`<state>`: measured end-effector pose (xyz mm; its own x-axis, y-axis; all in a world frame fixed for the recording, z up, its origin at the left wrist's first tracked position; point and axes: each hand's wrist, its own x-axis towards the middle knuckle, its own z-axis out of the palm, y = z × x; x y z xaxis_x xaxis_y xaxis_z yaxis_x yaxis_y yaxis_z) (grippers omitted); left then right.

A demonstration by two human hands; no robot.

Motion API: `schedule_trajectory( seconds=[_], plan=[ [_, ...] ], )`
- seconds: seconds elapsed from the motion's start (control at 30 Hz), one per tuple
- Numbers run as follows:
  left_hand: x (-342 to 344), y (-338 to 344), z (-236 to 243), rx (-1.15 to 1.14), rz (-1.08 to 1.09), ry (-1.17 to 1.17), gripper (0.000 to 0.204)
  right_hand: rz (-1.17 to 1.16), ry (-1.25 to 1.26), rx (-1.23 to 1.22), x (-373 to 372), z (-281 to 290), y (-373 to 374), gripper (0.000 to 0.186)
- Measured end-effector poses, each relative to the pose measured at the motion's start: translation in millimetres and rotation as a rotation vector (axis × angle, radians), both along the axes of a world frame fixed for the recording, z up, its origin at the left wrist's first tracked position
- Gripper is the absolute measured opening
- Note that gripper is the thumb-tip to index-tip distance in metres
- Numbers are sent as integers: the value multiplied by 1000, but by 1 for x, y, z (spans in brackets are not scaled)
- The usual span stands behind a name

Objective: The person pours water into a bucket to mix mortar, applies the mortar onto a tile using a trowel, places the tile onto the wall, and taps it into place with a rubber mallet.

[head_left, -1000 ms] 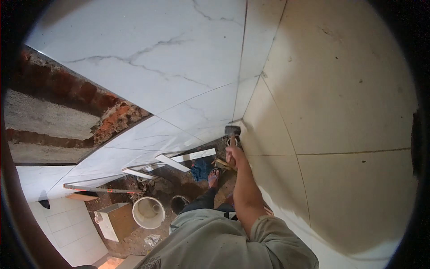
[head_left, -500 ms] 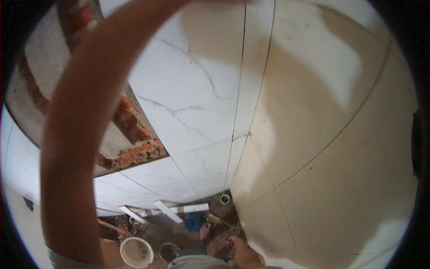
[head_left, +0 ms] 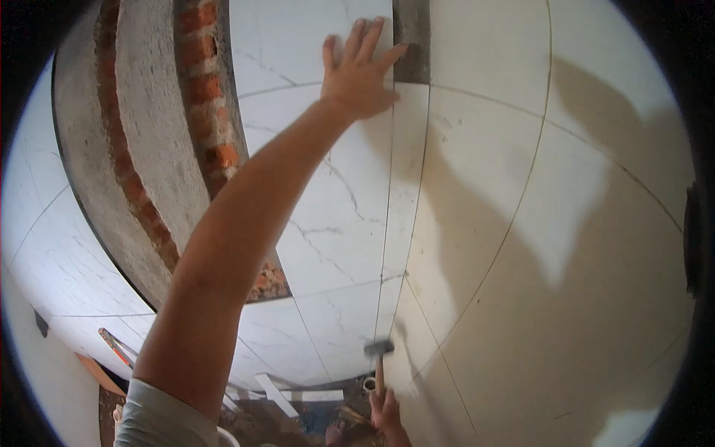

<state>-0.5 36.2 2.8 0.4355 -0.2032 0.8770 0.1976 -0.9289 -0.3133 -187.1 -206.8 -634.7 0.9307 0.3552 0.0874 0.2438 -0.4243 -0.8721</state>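
Observation:
My left hand (head_left: 359,74) lies with fingers spread on a white, grey-veined wall tile (head_left: 279,37), near its right edge. Its thumb reaches toward a bare grey strip of wall (head_left: 413,63) beside that tile. Lower down, my right hand (head_left: 386,411) is closed round the wooden handle of a mallet (head_left: 379,348). The mallet's dark head points up, in front of the narrow tile strip by the corner; whether it touches the wall I cannot tell. Below the upper tile is another veined tile (head_left: 335,194).
On the left, a rough opening shows red brick (head_left: 201,86) and grey cement (head_left: 153,89). Beige tiles (head_left: 506,298) cover the right wall. White strips (head_left: 277,395) and a pipe end (head_left: 369,384) are at floor level. A red-orange tool (head_left: 115,346) leans at lower left.
My view has shifted upward, bringing my left hand on the tile into sight. My right hand has risen from near the floor, and the mallet now shows in it.

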Motion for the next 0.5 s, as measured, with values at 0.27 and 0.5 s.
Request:
schedule_trajectory(
  seconds=[0.27,0.5],
  plan=[
    [-17,-15,1,16,6,218,40,-195,-394,212,136,170,63,36],
    [-14,-19,-4,24,90,246,34,-284,-714,63,176,139,73,35]
  ],
)
